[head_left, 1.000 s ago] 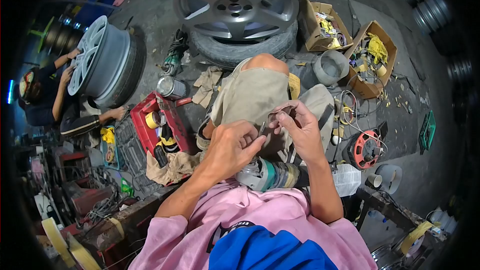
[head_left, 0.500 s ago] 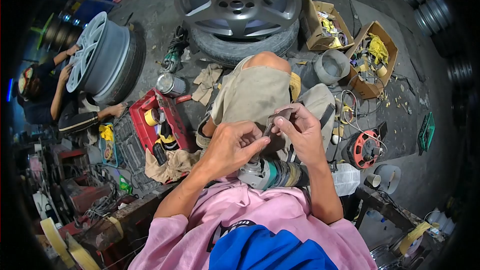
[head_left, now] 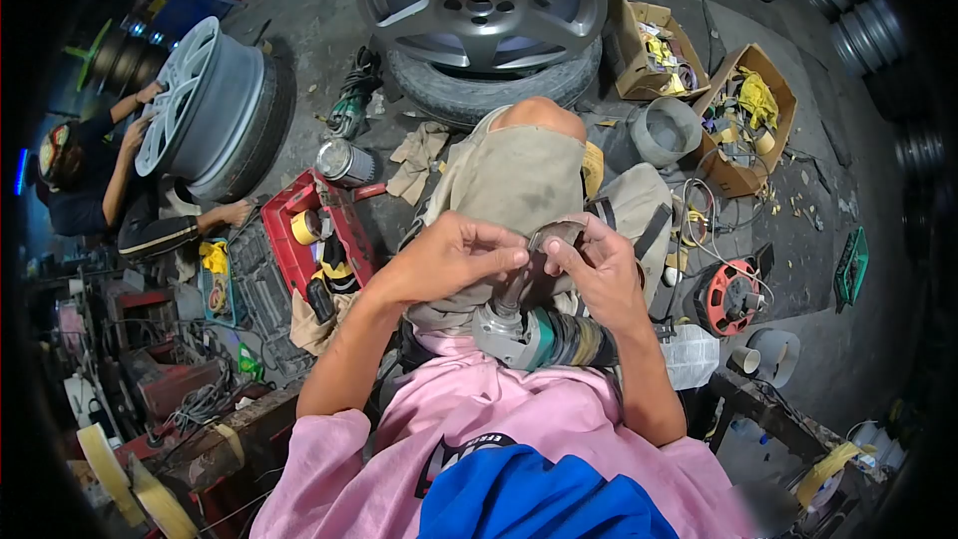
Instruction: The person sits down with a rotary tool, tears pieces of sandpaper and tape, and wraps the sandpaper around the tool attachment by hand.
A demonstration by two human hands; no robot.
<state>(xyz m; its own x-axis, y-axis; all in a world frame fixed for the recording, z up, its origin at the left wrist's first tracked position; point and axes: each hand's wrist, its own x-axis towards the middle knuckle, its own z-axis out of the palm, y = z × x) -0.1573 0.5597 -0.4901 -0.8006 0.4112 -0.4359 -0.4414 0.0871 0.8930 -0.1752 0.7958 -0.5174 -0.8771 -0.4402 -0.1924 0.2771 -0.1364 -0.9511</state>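
Observation:
Above my lap, my left hand (head_left: 454, 258) and my right hand (head_left: 597, 268) pinch a small, thin, bent grey-brown piece of sandpaper (head_left: 561, 232) between thumbs and fingers. My left fingertips are at its left edge; the right thumb presses on its face. Just below the hands, a green-and-grey angle grinder (head_left: 514, 334) lies across my lap. Its spindle points up toward the sandpaper, and its body is wrapped in worn tape. Part of the grinder is hidden behind my right forearm.
A grey alloy wheel (head_left: 479, 35) rests on a tyre (head_left: 429, 90) ahead. Cardboard boxes (head_left: 743, 165) of scraps and an orange cable reel (head_left: 726, 296) are on the right. At left are a red toolbox (head_left: 344, 215), a can (head_left: 342, 165) and a person (head_left: 85, 180) handling another wheel (head_left: 215, 105).
My left hand has risen slightly and its fingers have straightened along the sandpaper's edge. The sandpaper has turned and is bent into a curve, and more of the grinder's spindle shows.

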